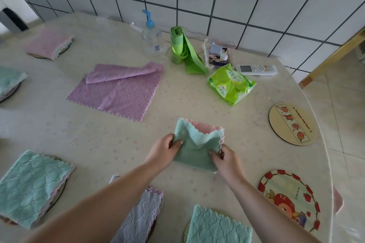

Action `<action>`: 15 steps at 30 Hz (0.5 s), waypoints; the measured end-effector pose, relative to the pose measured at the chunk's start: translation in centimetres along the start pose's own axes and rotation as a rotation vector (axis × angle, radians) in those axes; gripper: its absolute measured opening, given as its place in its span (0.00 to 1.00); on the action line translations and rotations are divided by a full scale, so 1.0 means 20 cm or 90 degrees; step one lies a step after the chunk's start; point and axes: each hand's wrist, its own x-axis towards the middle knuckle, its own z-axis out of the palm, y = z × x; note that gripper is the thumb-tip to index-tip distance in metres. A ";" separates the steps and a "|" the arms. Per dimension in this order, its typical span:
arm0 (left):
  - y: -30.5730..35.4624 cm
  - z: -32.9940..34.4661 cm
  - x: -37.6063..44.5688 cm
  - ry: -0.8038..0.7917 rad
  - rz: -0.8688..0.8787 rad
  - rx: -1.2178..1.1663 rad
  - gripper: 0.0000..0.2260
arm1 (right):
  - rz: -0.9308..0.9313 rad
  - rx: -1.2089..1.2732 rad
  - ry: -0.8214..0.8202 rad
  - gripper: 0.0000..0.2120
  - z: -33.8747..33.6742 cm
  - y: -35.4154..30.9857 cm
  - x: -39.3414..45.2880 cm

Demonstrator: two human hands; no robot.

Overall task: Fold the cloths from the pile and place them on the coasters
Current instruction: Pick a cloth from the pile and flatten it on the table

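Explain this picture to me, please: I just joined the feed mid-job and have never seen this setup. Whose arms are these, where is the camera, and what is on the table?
There is no machine here. One camera sits on a person's head, looking down at their bare arms. The left hand and the right hand each pinch a side of a green and pink cloth, mid-fold on the table. A purple cloth lies unfolded beyond it. Two round coasters, a pale one and a red-rimmed one, sit bare on the right. Other folded cloths already lie on coasters, left and near. By the wall stand a pump bottle, a green bag roll, a tissue pack and a remote.
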 end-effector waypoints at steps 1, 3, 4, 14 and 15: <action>0.01 0.01 0.02 0.006 -0.006 -0.003 0.13 | 0.010 0.009 0.007 0.02 0.00 0.00 0.02; 0.02 0.02 0.05 0.016 -0.018 -0.001 0.14 | 0.021 0.016 0.012 0.02 0.00 -0.01 0.05; 0.03 0.03 0.06 0.020 -0.027 0.002 0.14 | 0.025 0.012 0.014 0.03 -0.01 -0.02 0.07; 0.05 0.02 0.16 -0.019 -0.150 0.035 0.14 | 0.060 0.043 0.093 0.21 0.02 -0.03 0.12; 0.05 0.02 0.16 -0.021 -0.153 0.034 0.14 | 0.061 0.043 0.100 0.19 0.02 -0.04 0.12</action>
